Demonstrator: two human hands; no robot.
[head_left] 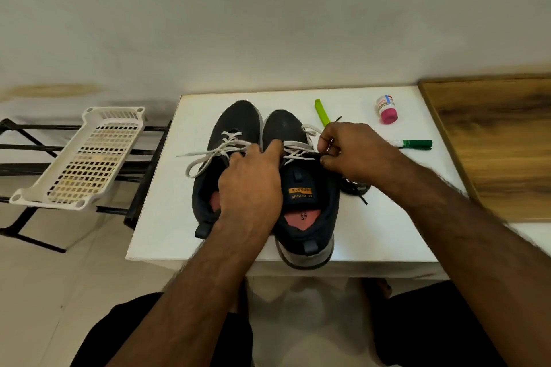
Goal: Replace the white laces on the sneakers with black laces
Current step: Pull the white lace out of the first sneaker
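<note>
Standing on a white table [387, 232] against a pale wall, dark sneakers [238, 128]; left hand [250, 185] fingers resting relaxed, right hand [354, 152] pinching black lace [356, 188].

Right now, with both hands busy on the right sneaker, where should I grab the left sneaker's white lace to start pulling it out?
Probably the loose end of the white lace, which trails off the left sneaker onto the white table. Pinch near its tip from the left, where nothing lies around it. The large loop beside it is a second option. The left hand covers the part nearer the eyelets.
</note>
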